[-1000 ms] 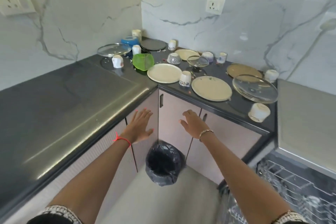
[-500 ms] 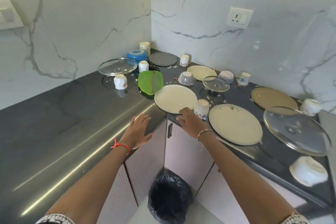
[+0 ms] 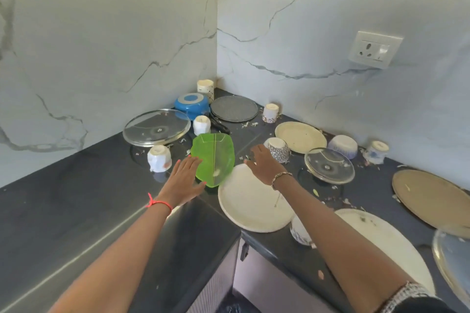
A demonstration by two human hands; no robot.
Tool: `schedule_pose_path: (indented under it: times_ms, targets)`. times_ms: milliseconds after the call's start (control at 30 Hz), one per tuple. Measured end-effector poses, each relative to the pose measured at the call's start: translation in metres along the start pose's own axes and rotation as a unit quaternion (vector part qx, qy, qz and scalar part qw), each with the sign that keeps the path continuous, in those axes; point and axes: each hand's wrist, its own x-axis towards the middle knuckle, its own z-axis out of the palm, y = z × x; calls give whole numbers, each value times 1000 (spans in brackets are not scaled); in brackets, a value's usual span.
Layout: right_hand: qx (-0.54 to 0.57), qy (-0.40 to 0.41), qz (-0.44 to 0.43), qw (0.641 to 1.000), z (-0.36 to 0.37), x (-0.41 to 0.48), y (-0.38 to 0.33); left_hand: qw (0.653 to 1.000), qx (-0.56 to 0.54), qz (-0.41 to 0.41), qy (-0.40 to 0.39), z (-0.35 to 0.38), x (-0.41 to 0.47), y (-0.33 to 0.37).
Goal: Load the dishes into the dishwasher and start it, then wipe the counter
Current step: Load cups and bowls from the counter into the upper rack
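Dirty dishes crowd the corner of the dark counter (image 3: 76, 201). The left hand (image 3: 184, 180) is stretched flat over it, fingers straight and close together and holding nothing, at the left edge of a green plate (image 3: 215, 160); I cannot tell whether it touches the plate. The right hand (image 3: 264, 165) hovers over the far rim of a white plate (image 3: 251, 206), fingers loosely spread and empty, just beside a patterned cup (image 3: 279, 150). A glass lid (image 3: 156, 127) and a blue bowl (image 3: 191, 105) sit further back, among scattered scraps (image 3: 250, 124).
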Motion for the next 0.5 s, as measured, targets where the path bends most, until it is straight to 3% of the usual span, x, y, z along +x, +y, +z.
schedule_pose_path:
  times_ms: [133,500]
  targets:
    - [34,6,47,998,1,61,4,1000,-21,19,9,-1,72,-19]
    - [-29,-76,21,996,26,204,35,997,-58,54,17,13,230,-69]
